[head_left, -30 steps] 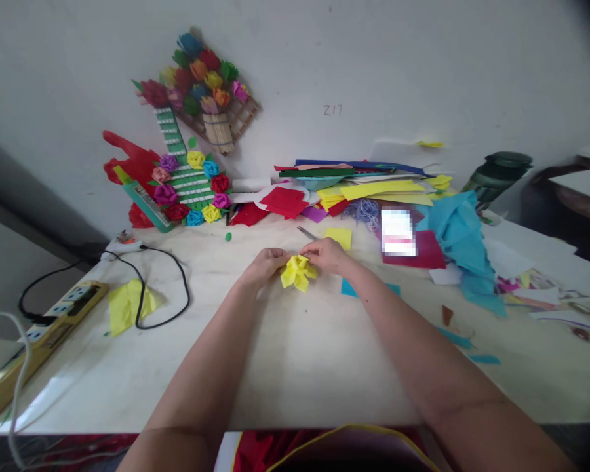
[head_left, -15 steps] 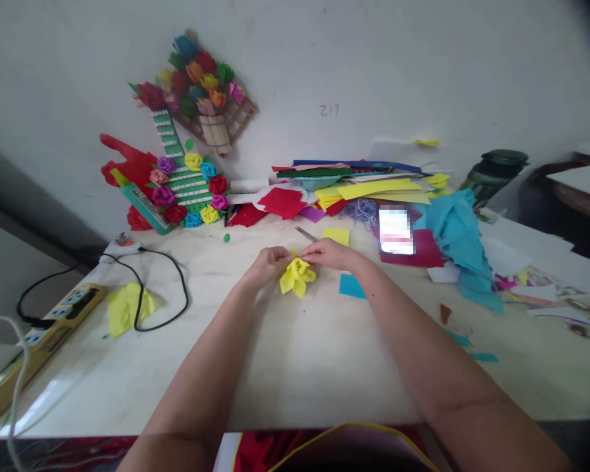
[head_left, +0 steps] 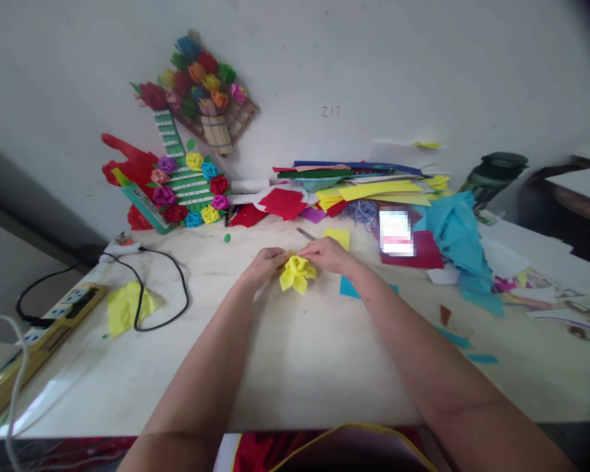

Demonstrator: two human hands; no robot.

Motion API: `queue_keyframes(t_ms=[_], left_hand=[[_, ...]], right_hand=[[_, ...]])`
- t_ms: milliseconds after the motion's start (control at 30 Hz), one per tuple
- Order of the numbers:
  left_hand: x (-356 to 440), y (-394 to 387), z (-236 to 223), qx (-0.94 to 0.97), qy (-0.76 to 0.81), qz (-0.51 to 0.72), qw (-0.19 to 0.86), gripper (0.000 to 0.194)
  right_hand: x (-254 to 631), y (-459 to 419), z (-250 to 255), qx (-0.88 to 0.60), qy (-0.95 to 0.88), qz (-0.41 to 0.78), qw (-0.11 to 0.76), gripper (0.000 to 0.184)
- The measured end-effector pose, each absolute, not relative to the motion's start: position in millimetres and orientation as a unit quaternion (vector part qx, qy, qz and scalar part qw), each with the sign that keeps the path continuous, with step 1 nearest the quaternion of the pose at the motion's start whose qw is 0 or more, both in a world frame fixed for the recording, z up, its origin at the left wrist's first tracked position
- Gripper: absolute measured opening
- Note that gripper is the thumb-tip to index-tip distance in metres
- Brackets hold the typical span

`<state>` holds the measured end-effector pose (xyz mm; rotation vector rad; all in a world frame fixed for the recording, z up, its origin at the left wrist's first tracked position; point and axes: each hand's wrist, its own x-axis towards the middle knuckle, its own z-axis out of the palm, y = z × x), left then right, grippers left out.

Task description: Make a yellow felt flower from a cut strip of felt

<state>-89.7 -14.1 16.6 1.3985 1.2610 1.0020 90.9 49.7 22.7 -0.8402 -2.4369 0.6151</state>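
A yellow paper flower [head_left: 296, 274] with pointed, folded petals is held between my two hands over the middle of the table. My left hand [head_left: 267, 265] pinches its far left edge. Fingers of my right hand [head_left: 326, 254] are closed on its far right edge. The fingertips are partly hidden behind the petals. Just beyond my hands lie scissors [head_left: 305, 233], with their blades showing, and a yellow paper square [head_left: 341, 237]. A blue paper piece [head_left: 350, 287] lies partly under my right forearm.
Stacked coloured paper [head_left: 373, 190] lines the wall. A phone [head_left: 396, 233] rests on red paper at the right, near crumpled blue paper [head_left: 455, 226] and a dark bottle [head_left: 494, 174]. At the left are a glue bottle [head_left: 142, 206], a black cable [head_left: 185, 288] and a power strip [head_left: 54, 337].
Both hands keep their pinch on the yellow flower, which has tilted slightly. My right forearm has shifted a little, so more of the blue paper shows beyond it.
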Motion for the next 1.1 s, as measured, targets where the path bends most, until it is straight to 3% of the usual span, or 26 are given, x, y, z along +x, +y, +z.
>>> queue_keyframes(t_ms=[400, 1100], left_hand=[[-86.7, -13.7, 18.9, 0.484, 0.494, 0.426, 0.583, 0.027], [-90.5, -10.8, 13.3, 0.469, 0.489, 0.445, 0.585, 0.026]], right_hand=[[89.2, 45.2, 26.0, -0.307, -0.901, 0.17, 0.256, 0.029], [86.1, 43.8, 25.0, -0.313, -0.901, 0.161, 0.253, 0.031]])
